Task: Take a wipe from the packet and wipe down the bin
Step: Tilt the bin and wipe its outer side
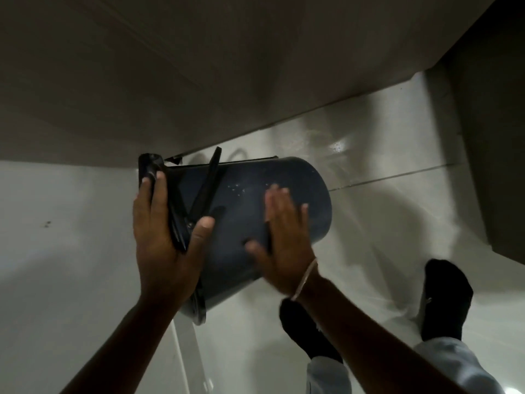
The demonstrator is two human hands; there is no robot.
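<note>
Tilting on its side above a pale glossy floor [85, 251], the bin [244, 223] is a dark blue-grey cylinder of matt plastic, its smooth wall speckled with a few small light spots near the upper middle. Its rim end points toward the left edge of the view and its rounded base toward the right. A thin black handle [207, 186] crosses the wall diagonally near the rim, and black liner material bunches at the rim's upper corner.

The left hand [162, 240] is closed around the rim, thumb pressed on the outer wall and fingers wrapped over the black edge. The right hand [284, 237] lies flat and spread open against the bin's wall, fingers blurred; whether a wipe sits under the palm cannot be told. A pale thread band [305, 280] circles that wrist.

Below, two feet in black socks [446, 297] stand on the shiny floor, with light trouser hems above them. A beige flat-panelled wall [170, 66] fills the upper part of the view.
</note>
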